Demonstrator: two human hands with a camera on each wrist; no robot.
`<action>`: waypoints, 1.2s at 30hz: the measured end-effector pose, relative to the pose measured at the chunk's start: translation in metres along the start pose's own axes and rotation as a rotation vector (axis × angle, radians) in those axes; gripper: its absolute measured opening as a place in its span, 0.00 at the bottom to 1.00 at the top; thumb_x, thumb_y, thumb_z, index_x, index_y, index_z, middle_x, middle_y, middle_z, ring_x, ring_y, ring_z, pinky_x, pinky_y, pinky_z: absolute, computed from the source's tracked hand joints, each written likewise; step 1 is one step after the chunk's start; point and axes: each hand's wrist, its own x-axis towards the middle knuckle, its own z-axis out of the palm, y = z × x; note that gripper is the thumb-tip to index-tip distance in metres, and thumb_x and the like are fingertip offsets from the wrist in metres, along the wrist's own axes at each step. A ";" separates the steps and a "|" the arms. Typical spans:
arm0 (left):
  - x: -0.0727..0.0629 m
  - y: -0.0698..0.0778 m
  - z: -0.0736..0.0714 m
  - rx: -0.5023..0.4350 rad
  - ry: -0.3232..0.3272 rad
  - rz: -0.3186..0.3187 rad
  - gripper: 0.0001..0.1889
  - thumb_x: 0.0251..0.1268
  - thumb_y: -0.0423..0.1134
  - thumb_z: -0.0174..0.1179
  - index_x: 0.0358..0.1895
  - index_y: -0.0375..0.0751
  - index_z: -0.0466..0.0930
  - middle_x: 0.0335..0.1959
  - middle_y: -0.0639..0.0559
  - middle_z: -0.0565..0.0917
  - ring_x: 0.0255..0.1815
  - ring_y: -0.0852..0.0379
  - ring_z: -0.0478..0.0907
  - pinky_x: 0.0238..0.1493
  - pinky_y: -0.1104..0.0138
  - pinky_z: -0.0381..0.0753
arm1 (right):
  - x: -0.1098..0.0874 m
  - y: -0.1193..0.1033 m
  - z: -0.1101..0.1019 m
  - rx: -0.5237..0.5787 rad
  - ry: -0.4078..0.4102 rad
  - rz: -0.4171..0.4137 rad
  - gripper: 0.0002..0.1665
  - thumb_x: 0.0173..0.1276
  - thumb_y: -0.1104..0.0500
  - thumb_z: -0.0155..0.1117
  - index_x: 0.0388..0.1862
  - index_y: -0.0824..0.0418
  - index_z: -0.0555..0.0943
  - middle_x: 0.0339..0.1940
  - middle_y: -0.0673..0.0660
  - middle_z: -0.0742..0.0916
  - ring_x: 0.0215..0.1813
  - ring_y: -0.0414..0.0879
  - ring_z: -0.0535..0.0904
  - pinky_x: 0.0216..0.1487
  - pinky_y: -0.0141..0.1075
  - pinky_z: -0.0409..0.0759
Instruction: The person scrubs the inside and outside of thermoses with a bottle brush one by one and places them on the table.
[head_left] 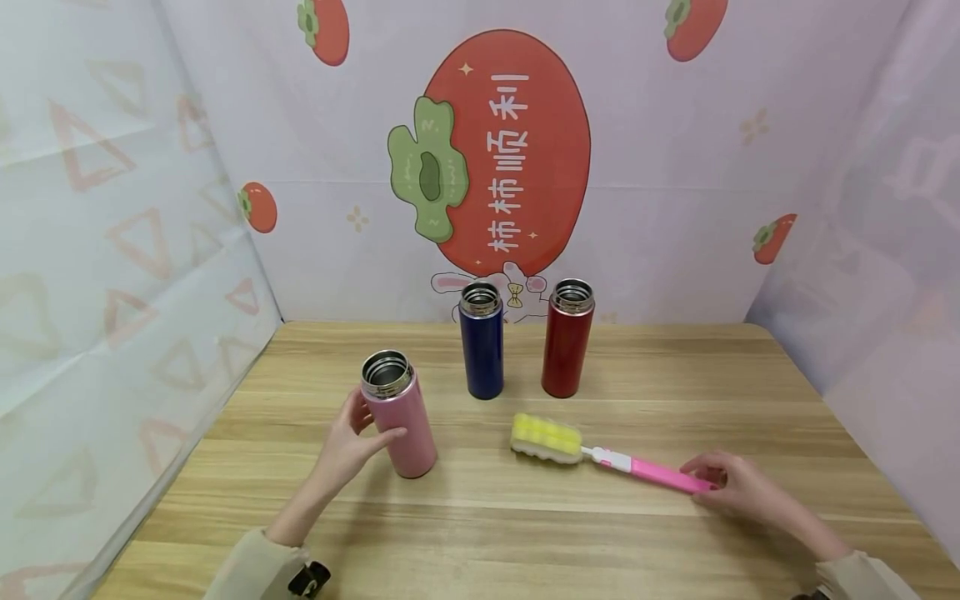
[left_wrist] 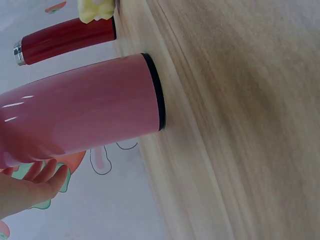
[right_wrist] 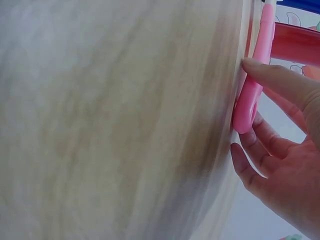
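Note:
A pink thermos bottle (head_left: 405, 429), lidless with a steel neck, stands at the left of the table. My left hand (head_left: 350, 446) holds it from the left, the thumb across its front and the fingers behind. In the left wrist view the bottle's dark base (left_wrist: 157, 92) is at the wood. To the right lies a bottle brush with a yellow and white sponge head (head_left: 547, 438) and a pink handle (head_left: 667, 476). My right hand (head_left: 738, 487) pinches the handle's end between thumb and fingers; the right wrist view shows the thumb along the handle (right_wrist: 255, 82).
Behind the brush stand two more lidless thermos bottles, a blue one (head_left: 483, 346) and a red one (head_left: 567, 342). The wooden table (head_left: 480, 542) meets a printed cloth backdrop (head_left: 660, 250) at its far edge. Cloth also hangs along both sides.

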 end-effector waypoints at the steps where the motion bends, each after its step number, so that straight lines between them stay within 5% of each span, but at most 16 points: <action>1: 0.000 0.000 0.001 -0.007 -0.002 -0.004 0.41 0.44 0.35 0.68 0.63 0.42 0.55 0.58 0.46 0.68 0.56 0.50 0.67 0.54 0.67 0.67 | 0.000 0.000 0.000 0.009 -0.007 0.001 0.20 0.41 0.62 0.71 0.36 0.65 0.80 0.25 0.45 0.78 0.26 0.32 0.68 0.25 0.29 0.70; 8: 0.001 -0.001 0.005 -0.045 0.003 -0.020 0.41 0.43 0.33 0.68 0.63 0.41 0.54 0.55 0.40 0.70 0.54 0.47 0.69 0.54 0.55 0.68 | 0.000 0.001 0.000 0.076 -0.010 0.018 0.18 0.42 0.65 0.70 0.36 0.65 0.79 0.24 0.47 0.77 0.25 0.33 0.68 0.23 0.29 0.70; 18: -0.001 0.002 0.017 -0.063 0.036 -0.039 0.40 0.39 0.34 0.71 0.60 0.44 0.59 0.52 0.43 0.72 0.52 0.49 0.71 0.50 0.58 0.71 | 0.001 -0.006 -0.020 0.217 0.039 0.069 0.17 0.50 0.67 0.66 0.39 0.73 0.78 0.23 0.43 0.79 0.23 0.32 0.68 0.20 0.29 0.69; 27: -0.002 0.010 0.039 -0.093 0.015 0.007 0.39 0.36 0.32 0.72 0.57 0.43 0.62 0.51 0.44 0.74 0.51 0.52 0.71 0.49 0.60 0.72 | 0.011 -0.017 -0.033 0.399 0.144 0.285 0.10 0.57 0.62 0.63 0.39 0.61 0.81 0.24 0.42 0.82 0.27 0.34 0.75 0.30 0.27 0.72; 32: -0.004 0.017 0.053 -0.119 0.000 0.028 0.39 0.36 0.31 0.71 0.58 0.41 0.62 0.50 0.44 0.74 0.50 0.52 0.72 0.49 0.62 0.72 | 0.018 -0.012 -0.031 0.379 0.196 0.357 0.22 0.58 0.53 0.62 0.48 0.66 0.76 0.28 0.44 0.84 0.31 0.33 0.72 0.32 0.27 0.69; 34: -0.005 0.021 0.058 -0.127 -0.013 0.023 0.39 0.36 0.30 0.71 0.58 0.41 0.62 0.50 0.44 0.74 0.50 0.52 0.71 0.50 0.62 0.71 | 0.022 0.002 -0.026 0.457 0.212 0.360 0.27 0.58 0.51 0.62 0.52 0.67 0.74 0.31 0.45 0.84 0.34 0.32 0.74 0.34 0.25 0.71; 36: -0.006 0.026 0.063 -0.137 -0.028 0.014 0.39 0.36 0.29 0.71 0.58 0.41 0.62 0.50 0.44 0.74 0.51 0.52 0.71 0.50 0.61 0.70 | 0.027 0.024 -0.020 0.679 0.224 0.338 0.23 0.60 0.54 0.60 0.52 0.63 0.75 0.35 0.48 0.84 0.38 0.33 0.77 0.40 0.25 0.74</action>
